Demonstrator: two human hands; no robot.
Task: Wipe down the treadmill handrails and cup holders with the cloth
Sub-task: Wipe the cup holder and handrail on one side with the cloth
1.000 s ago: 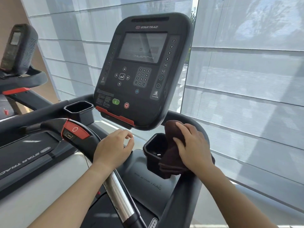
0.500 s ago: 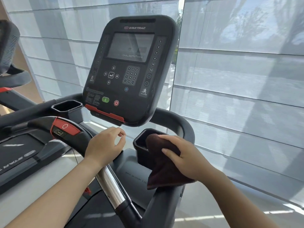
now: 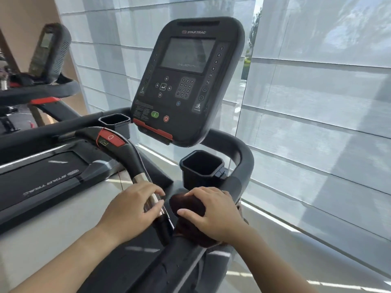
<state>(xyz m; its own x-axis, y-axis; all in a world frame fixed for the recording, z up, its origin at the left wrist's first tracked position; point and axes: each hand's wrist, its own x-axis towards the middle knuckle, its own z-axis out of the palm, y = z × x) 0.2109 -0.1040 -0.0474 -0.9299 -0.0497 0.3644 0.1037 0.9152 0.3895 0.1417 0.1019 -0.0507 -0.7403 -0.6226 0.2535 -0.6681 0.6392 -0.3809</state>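
Gripping a dark brown cloth (image 3: 188,205) bunched against the right handrail (image 3: 243,166), right hand (image 3: 213,212) clenched over it, empty cup holder (image 3: 202,166) just beyond those fingers, left hand (image 3: 131,210) curled round the chrome centre bar (image 3: 151,199), console (image 3: 186,81) above, second treadmill (image 3: 48,58) far left.

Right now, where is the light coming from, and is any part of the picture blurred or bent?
Head view: daylight comes through the window blinds on the right, glare dulls the console screen, the wide lens bends the edges, and the hands are slightly soft, the right hand on the cloth.
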